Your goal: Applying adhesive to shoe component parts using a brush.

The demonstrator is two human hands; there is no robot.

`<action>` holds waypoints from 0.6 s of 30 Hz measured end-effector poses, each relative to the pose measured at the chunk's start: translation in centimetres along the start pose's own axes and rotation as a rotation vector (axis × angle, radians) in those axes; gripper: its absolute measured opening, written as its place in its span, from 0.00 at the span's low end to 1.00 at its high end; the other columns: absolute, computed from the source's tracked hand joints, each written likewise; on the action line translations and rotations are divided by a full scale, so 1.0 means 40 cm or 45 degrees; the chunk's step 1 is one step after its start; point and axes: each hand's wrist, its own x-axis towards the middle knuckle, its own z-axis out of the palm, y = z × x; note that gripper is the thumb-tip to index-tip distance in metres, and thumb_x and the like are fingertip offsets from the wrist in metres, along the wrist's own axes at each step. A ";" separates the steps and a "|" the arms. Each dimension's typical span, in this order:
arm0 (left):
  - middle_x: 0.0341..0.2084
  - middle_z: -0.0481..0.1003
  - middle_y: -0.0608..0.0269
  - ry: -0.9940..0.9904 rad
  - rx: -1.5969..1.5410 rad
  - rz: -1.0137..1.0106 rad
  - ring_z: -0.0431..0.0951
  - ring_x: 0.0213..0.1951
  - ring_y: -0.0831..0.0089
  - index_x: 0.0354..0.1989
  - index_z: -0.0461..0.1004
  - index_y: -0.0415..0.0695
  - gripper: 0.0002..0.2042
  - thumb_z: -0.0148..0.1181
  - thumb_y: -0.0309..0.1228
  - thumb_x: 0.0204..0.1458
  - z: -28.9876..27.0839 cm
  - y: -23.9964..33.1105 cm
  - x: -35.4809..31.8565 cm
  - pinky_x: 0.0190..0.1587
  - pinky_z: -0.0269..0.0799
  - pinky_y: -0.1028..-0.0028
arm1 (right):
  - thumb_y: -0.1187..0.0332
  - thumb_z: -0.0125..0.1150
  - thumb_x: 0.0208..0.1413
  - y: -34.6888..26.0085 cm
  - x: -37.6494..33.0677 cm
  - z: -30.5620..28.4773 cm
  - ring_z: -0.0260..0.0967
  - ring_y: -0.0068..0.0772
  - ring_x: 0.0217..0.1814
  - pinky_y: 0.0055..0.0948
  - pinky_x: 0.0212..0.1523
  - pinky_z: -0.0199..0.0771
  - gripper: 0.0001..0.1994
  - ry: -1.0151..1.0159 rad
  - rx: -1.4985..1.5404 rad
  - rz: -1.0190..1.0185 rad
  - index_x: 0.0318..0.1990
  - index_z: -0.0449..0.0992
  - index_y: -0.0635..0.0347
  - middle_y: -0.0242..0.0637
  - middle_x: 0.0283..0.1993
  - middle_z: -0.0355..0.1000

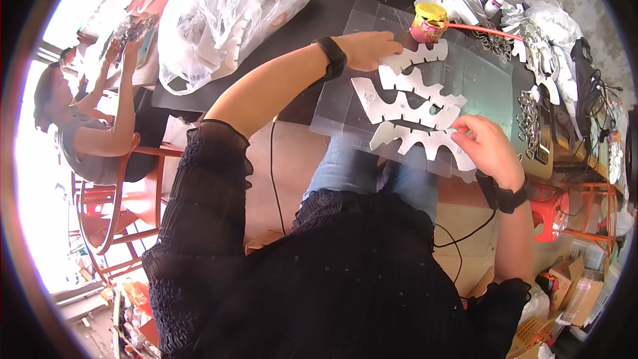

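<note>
Several white notched curved strips [407,110], which look like paper or card, lie in a loose stack of rows on a clear plastic sheet [340,96]. My left hand [369,50] is closed at the left end of the farthest strip [425,57], its fingertips on the edge. My right hand [486,146] is at the right end of the nearer strips, with thumb and forefinger closed at the edge of the nearest strip [420,138]. Exactly how much its fingertips grip is hard to see.
A yellow-lidded tub [428,23] with a red stick [485,29] stands beyond the strips. A white plastic bag [232,13] is at the far left. Metal rings [528,119] and a small white bottle [495,2] are on the right. Another person [93,119] sits at left.
</note>
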 end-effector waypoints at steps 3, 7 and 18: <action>0.38 0.65 0.56 0.027 -0.176 -0.057 0.67 0.45 0.57 0.50 0.63 0.48 0.23 0.53 0.21 0.42 -0.031 0.008 -0.008 0.46 0.65 0.65 | 0.68 0.58 0.47 0.012 0.016 0.012 0.67 0.40 0.31 0.32 0.34 0.67 0.10 0.003 -0.033 -0.038 0.35 0.71 0.64 0.45 0.31 0.69; 0.38 0.65 0.55 0.275 -0.297 -0.087 0.68 0.44 0.58 0.47 0.68 0.46 0.19 0.54 0.21 0.42 -0.055 0.017 -0.017 0.46 0.66 0.66 | 0.69 0.58 0.48 0.001 0.033 0.009 0.69 0.40 0.34 0.31 0.36 0.68 0.10 0.008 -0.035 -0.031 0.36 0.71 0.65 0.45 0.33 0.70; 0.34 0.73 0.59 0.630 -1.578 -0.618 0.73 0.33 0.78 0.47 0.66 0.33 0.18 0.57 0.23 0.45 -0.097 0.285 -0.079 0.35 0.70 0.80 | 0.54 0.55 0.54 -0.103 0.069 0.086 0.66 0.29 0.43 0.28 0.46 0.67 0.22 -0.094 1.948 0.481 0.46 0.65 0.65 0.39 0.40 0.68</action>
